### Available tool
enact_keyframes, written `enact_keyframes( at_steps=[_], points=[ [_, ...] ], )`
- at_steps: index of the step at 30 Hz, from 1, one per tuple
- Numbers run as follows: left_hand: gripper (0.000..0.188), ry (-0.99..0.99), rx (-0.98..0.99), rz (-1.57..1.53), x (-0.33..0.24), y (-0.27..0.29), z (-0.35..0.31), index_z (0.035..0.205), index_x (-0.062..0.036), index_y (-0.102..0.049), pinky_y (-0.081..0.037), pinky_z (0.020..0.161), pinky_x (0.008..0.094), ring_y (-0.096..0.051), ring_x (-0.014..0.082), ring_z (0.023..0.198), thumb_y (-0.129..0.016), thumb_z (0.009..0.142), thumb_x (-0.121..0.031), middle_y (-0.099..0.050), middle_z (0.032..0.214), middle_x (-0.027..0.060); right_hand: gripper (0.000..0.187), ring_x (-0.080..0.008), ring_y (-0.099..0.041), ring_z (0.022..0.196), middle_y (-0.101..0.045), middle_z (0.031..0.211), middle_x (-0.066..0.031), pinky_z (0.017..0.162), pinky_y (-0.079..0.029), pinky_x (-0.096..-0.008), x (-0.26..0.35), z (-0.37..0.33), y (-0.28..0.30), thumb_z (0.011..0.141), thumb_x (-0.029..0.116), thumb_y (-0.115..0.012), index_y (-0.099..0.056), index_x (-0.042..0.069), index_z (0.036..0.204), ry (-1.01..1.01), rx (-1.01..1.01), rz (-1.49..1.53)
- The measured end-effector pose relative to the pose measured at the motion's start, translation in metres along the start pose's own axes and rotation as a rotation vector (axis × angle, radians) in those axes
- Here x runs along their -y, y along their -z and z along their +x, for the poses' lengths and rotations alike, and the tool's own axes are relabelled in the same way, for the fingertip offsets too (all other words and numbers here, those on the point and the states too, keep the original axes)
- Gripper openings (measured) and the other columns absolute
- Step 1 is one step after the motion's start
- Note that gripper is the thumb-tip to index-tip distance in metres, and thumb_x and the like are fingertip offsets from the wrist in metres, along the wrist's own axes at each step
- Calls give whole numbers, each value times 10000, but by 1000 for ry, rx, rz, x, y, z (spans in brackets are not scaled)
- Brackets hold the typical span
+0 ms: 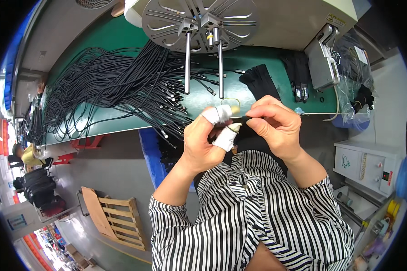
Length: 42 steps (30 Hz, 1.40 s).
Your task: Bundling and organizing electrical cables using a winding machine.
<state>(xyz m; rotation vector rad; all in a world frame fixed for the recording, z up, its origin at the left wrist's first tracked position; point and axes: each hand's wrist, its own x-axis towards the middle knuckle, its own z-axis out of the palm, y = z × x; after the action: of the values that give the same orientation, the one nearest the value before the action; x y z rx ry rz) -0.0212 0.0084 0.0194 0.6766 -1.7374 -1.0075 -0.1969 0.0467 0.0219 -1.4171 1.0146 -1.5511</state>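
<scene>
Near the desk (113,36) front edge, my right fingers (260,129) pinch a small black piece (246,120), probably light, pliable, best held endwise; whether my left fingers (216,115) grasp anything, I cannot tell.

"Where are the hands?"

"The left hand (199,140) is at the centre of the frame, the right hand (280,128) just right of it, fingertips facing."

"How does the left stand?"

"Its forearm (175,178) slants up from lower left of centre. White wraps (218,115) cover thumb and forefinger; their tips point right, slightly parted."

"And the right?"

"Its forearm (308,169) slants up and leftward from the lower right; thumb (261,128) and forefinger (267,111) meet in a pinch."

"The sleeves (328,198)?"

"Striped, ending below both bare wrists (295,156)."
</scene>
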Motion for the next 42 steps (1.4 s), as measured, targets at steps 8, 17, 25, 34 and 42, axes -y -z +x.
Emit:
enact_keyframes(
  at_steps=[8,17,25,34,42],
  points=[
    [206,-141,228,209,-14,26,20,929,29,-611,-457,514,257,-581,155,638,-648,726,37,-551,928,131,177,-146,-587,643,-622,798,-74,568,-472,-252,13,9,2,725,50,-759,-624,-2,827,106,160,-332],
    [315,-145,205,645,-26,61,87,1019,19,-640,-482,715,307,-590,261,815,-567,723,101,-536,1007,153,167,-247,-585,646,-596,756,-106,564,-478,-323,-12,77,-4,709,-54,-697,-572,-8,810,595,-168,-674],
    [195,-117,-254,606,61,69,89,963,28,-626,-474,679,334,-604,299,739,-546,785,37,-611,823,149,71,-244,-593,607,-593,718,-129,540,-481,-321,-36,102,-23,811,9,-633,-606,-18,871,172,-418,-391],
    [176,-199,-333,617,106,76,54,932,5,-641,-470,665,326,-615,267,739,-564,777,34,-631,834,135,240,-274,-524,850,-532,923,-132,746,-441,-362,-83,-10,-19,749,125,-662,-564,-9,922,358,251,-1111],
    [245,-310,-239,721,103,95,40,932,-25,-641,-430,777,348,-578,274,789,-569,705,31,-608,811,96,134,-267,-516,717,-474,759,-108,636,-451,-353,-79,-26,-15,735,52,-633,-545,20,831,264,273,-1128]
  ],
)
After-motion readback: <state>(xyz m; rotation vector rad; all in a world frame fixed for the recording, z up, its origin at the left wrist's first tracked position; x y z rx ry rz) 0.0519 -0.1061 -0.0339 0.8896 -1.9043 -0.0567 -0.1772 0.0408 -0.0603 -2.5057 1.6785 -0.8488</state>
